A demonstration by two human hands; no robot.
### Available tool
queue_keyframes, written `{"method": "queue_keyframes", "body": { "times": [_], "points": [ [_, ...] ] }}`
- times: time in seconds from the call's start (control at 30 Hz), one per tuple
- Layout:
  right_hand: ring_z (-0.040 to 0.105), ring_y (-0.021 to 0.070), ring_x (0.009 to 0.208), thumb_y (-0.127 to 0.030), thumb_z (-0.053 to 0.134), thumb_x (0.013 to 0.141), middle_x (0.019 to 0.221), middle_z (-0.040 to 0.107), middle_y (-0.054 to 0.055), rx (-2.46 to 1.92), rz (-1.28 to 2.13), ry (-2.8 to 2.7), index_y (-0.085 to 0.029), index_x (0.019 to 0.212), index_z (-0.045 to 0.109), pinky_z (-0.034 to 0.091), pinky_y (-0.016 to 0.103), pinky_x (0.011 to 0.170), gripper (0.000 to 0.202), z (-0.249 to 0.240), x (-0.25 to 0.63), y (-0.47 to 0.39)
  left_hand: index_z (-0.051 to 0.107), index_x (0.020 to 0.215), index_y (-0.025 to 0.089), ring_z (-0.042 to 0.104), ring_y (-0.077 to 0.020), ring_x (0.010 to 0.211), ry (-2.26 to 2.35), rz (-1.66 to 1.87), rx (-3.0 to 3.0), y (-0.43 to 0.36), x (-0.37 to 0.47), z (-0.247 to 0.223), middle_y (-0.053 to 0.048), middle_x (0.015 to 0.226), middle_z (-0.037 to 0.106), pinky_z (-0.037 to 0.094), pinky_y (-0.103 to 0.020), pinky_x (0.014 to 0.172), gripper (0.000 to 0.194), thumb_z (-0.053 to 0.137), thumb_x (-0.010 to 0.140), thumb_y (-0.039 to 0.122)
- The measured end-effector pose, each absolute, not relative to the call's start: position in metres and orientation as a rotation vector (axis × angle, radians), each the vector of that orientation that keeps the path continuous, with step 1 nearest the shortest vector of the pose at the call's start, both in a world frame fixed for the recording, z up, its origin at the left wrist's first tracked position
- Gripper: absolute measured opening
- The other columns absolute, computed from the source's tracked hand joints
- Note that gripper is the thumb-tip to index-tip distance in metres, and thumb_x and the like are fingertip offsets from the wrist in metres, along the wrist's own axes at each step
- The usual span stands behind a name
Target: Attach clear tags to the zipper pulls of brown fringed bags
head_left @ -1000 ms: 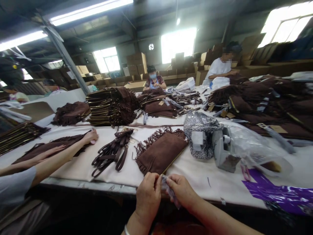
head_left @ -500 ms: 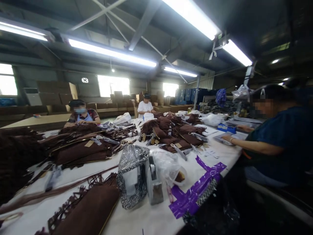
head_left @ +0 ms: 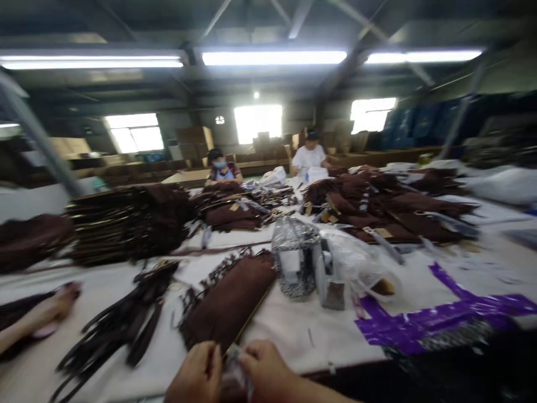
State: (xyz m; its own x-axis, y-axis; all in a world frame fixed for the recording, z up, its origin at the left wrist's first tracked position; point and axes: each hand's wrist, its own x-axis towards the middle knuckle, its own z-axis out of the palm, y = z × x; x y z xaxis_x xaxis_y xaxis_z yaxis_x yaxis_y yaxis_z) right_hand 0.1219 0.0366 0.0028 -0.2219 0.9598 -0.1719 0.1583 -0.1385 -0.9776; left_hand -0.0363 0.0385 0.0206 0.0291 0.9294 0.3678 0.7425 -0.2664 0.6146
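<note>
My left hand (head_left: 195,372) and my right hand (head_left: 268,369) are side by side at the near edge of the table, both closed. Between them is a small bundle in crinkled clear plastic (head_left: 235,376), pinched from both sides. What is inside it is blurred. Just beyond my hands lies a brown fringed bag (head_left: 235,299) with a gold zip along its edge. I cannot tell whether the bundle is attached to it. To the left of the bag rests a heap of dark brown straps (head_left: 126,319).
A tape dispenser (head_left: 331,280) stands beside a patterned pouch (head_left: 293,260) and a clear plastic bag (head_left: 361,263). Purple tape (head_left: 444,316) covers the right table edge. Stacked brown bags (head_left: 130,224) lie behind. A co-worker's hand (head_left: 54,308) reaches in from the left; two people sit opposite.
The view has swung left and down. Both my hands now show at the bottom, gripping the plastic-wrapped bundle. The co-worker on the right has left the view; another's hand shows at left.
</note>
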Motion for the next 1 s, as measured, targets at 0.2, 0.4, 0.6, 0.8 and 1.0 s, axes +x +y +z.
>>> {"method": "queue_keyframes", "body": {
  "times": [0.2,0.4,0.6,0.8,1.0],
  "points": [
    [0.045,0.0084,0.033,-0.069,0.057,0.068,0.047,0.052,-0.005,-1.415,1.56,-1.163,-0.019,0.071,0.054,0.03,0.018,0.03,0.051,-0.03,0.107,0.03,0.059,0.076,0.017,0.065,-0.0184,0.058,1.414,0.811,0.862,0.003,-0.023,0.0,-0.004,0.066,0.065,0.047,-0.025,0.048,0.035,0.056,0.084,0.051],
    [0.044,0.0081,0.032,-0.068,0.061,0.069,0.046,0.054,-0.006,-1.395,1.617,-1.075,-0.018,0.081,0.058,0.028,0.017,0.03,0.052,-0.018,0.107,0.022,0.058,0.094,0.014,0.069,-0.0177,0.073,1.027,1.129,0.156,0.013,-0.02,-0.002,-0.012,0.088,0.071,0.053,-0.028,0.066,0.027,0.065,0.082,0.037],
    [0.045,0.008,0.034,-0.07,0.064,0.068,0.048,0.056,-0.005,-1.395,1.571,-1.066,-0.017,0.08,0.06,0.031,0.018,0.033,0.054,-0.009,0.107,0.011,0.059,0.067,0.015,0.055,-0.0129,0.057,1.258,1.357,0.543,0.029,-0.017,-0.005,0.0,0.064,0.062,0.043,-0.023,0.053,0.03,0.073,0.071,0.042],
    [0.05,0.0091,0.038,-0.073,0.062,0.067,0.054,0.059,-0.003,-1.424,1.664,-1.069,-0.018,0.083,0.058,0.035,0.018,0.036,0.057,-0.004,0.102,0.004,0.058,0.058,0.016,0.044,-0.0099,0.051,1.334,1.22,0.986,0.036,-0.034,-0.006,0.004,0.054,0.052,0.033,-0.023,0.05,0.036,0.065,0.076,0.045],
    [0.051,0.0084,0.042,-0.067,0.068,0.066,0.057,0.06,-0.002,-1.371,1.671,-0.887,-0.018,0.076,0.055,0.034,0.017,0.036,0.052,-0.009,0.09,0.012,0.06,0.065,0.014,0.053,-0.0118,0.055,1.2,1.213,0.777,0.038,-0.043,-0.015,0.0,0.06,0.059,0.041,-0.023,0.054,0.034,0.07,0.073,0.045]
  ]
}}
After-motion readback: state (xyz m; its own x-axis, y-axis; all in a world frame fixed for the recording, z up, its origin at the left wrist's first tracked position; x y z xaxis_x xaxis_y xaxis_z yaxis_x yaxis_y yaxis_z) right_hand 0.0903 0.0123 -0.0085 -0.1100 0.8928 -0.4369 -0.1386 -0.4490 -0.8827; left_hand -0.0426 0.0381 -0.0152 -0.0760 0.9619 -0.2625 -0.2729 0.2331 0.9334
